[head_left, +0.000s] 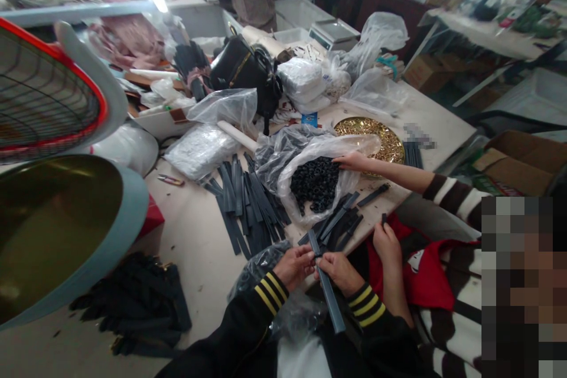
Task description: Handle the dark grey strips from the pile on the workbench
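Both hands meet at the near desk (195, 248) edge, working one dark strap (326, 289). Left hand (296, 264) pinches the strap's top end, fingers clamped on it. Right hand (339, 271) sits just beside, touching the same end, fingers closed round the strap; the rest of it hangs down toward the wearer, past the right cuff.

Just beyond the grip: a loose pile of same straps (248, 201), fanned across the desk. Further out, an open clear bag (319, 180) full of small black rings (315, 183). Crumpled dark plastic (261, 263) lies under the left wrist.

To the right, a co-worker in a striped sleeve: one hand (354, 160) reaches into the bag's mouth, the other hand (387, 245) sits near the right grip holding a small dark piece, too small to identify. Gold tray (390, 142) lies behind that arm. Black handbag (245, 71) and more bags sit far back; a fan (44, 94) stands well to the left.
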Demonstrator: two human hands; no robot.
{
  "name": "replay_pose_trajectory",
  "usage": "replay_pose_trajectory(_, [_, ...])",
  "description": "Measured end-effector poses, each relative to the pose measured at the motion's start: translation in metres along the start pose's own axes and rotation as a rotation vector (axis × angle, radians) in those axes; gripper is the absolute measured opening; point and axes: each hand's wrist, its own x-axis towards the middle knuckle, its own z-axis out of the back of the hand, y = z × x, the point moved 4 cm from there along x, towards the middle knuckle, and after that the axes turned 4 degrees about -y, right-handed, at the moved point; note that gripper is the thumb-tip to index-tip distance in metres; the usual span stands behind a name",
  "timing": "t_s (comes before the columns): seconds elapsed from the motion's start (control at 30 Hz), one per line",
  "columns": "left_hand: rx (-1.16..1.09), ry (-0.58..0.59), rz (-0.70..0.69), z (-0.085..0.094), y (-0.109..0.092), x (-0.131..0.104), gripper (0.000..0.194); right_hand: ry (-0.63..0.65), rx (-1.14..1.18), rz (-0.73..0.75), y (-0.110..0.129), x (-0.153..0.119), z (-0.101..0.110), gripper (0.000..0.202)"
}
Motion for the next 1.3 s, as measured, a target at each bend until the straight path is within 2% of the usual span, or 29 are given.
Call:
replay_pose_trajectory(0.2, [-0.03, -0.013, 0.024, 0.002, 0.001, 0.0, 0.029, -0.045, -0.083, 0.048, 0.012, -0.004, 0.004, 0.022])
replay_pose_trajectory(0.43, [-0.044, -0.017, 0.016, 0.002, 0.001, 0.0, 0.029, -0.044, -0.063, 0.077, 0.011, -0.002, 0.004, 0.023])
replay_pose_trajectory(0.57, [-0.034, 0.087, 0.011, -0.002, -0.002, -0.005, 0.027, 0.069, 0.068, 0.027, 0.004, -0.002, -0.002, 0.029])
replay_pose_trajectory(0.67, [0.027, 0.186, 0.035, -0.007, -0.006, -0.01, 0.033, 0.185, 0.18, -0.013, 0.004, -0.006, -0.007, 0.039])
replay_pose_trajectory(0.83, [0.107, 0.201, -0.032, -0.012, -0.016, -0.016, 0.034, 0.279, 0.27, -0.007, 0.013, -0.012, -0.012, 0.046])
replay_pose_trajectory(0.97, [0.214, 0.166, -0.11, -0.012, -0.018, -0.016, 0.034, 0.206, 0.242, 0.06, 0.017, -0.011, -0.011, 0.041])
replay_pose_trajectory(1.17, [0.467, 0.074, -0.14, -0.001, -0.021, -0.015, 0.037, -0.1, -0.234, 0.238, 0.029, -0.012, -0.012, 0.025])
replay_pose_trajectory(1.3, [0.529, 0.038, -0.156, 0.004, -0.024, -0.019, 0.043, -0.015, -0.265, 0.254, 0.032, -0.009, -0.016, 0.026])
